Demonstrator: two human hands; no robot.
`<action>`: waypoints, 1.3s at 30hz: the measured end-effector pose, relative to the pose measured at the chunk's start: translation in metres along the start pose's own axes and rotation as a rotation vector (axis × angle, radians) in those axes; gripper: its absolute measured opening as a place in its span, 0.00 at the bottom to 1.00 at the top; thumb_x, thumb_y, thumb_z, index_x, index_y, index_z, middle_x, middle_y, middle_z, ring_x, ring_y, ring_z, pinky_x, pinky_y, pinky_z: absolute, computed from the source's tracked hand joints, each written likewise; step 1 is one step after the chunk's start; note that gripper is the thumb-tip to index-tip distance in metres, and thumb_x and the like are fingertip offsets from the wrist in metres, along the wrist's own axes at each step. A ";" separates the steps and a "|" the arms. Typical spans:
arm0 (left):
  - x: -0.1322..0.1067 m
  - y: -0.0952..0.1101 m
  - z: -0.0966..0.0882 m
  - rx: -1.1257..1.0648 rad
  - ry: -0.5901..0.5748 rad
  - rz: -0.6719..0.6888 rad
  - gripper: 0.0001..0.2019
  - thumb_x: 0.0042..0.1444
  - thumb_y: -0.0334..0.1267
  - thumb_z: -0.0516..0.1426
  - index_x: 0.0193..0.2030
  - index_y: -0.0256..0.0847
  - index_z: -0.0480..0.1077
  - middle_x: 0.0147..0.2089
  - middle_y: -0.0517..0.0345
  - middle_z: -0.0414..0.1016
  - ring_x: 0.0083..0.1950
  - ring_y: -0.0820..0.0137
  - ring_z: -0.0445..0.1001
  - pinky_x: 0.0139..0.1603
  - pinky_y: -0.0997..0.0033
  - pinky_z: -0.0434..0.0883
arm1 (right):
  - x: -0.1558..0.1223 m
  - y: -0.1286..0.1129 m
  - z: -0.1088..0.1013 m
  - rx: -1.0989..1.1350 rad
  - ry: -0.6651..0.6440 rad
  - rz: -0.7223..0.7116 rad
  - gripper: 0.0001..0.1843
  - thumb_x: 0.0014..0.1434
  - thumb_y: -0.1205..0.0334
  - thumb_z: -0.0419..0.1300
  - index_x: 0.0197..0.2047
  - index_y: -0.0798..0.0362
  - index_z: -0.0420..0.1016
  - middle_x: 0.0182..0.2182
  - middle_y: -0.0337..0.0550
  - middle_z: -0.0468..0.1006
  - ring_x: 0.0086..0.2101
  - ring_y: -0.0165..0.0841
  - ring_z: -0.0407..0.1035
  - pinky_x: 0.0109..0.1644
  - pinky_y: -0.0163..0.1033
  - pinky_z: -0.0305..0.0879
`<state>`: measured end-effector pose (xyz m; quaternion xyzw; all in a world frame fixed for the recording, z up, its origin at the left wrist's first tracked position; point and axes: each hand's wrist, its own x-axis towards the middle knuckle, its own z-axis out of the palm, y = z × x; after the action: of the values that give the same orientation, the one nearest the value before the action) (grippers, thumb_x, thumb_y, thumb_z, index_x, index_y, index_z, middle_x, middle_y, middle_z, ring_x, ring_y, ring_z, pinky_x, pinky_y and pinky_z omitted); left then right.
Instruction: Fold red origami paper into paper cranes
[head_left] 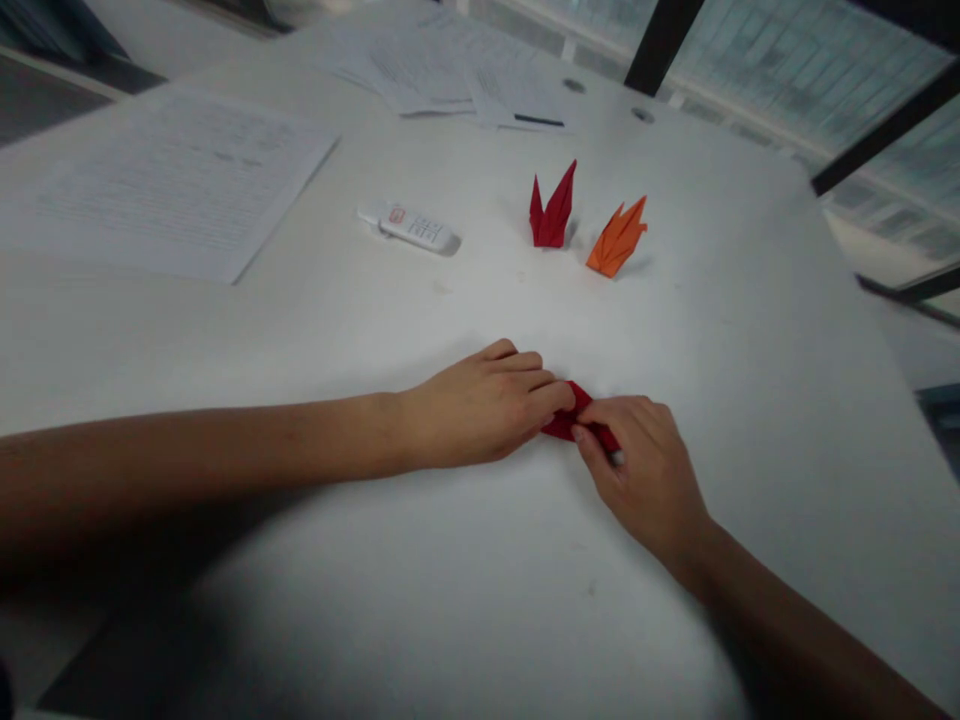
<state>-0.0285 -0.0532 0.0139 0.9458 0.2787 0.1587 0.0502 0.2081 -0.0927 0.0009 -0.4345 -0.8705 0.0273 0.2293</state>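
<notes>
A small piece of folded red paper [562, 426] lies low over the white table, partly covered by my fingers. My left hand [499, 405] comes in from the left with its fingers curled down onto the paper's left side. From the right, my right hand [637, 465] pinches the paper's right part between thumb and fingers. Beyond the hands stand a red origami crane [551, 212] and an orange origami crane [617, 238], side by side. The underside of the red paper and some fingertips are hidden.
A white glue-like tube [416, 227] with printed labels lies left of the cranes. One printed sheet [172, 185] rests at the far left, and more papers [427, 70] lie at the back with a dark pen [538, 120]. The white table [480, 590] ends near dark-framed windows.
</notes>
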 end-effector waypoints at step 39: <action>0.005 -0.041 -0.010 -0.369 -0.120 0.144 0.18 0.62 0.35 0.62 0.59 0.44 0.74 0.58 0.52 0.79 0.58 0.61 0.72 0.63 0.60 0.65 | -0.001 -0.002 -0.003 -0.091 -0.031 -0.226 0.09 0.68 0.69 0.61 0.49 0.53 0.80 0.50 0.48 0.84 0.50 0.42 0.76 0.58 0.49 0.72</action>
<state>-0.0489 -0.0166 0.0175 0.9458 0.1733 0.1537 0.2275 0.2081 -0.0956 0.0038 -0.3432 -0.9178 -0.0313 0.1974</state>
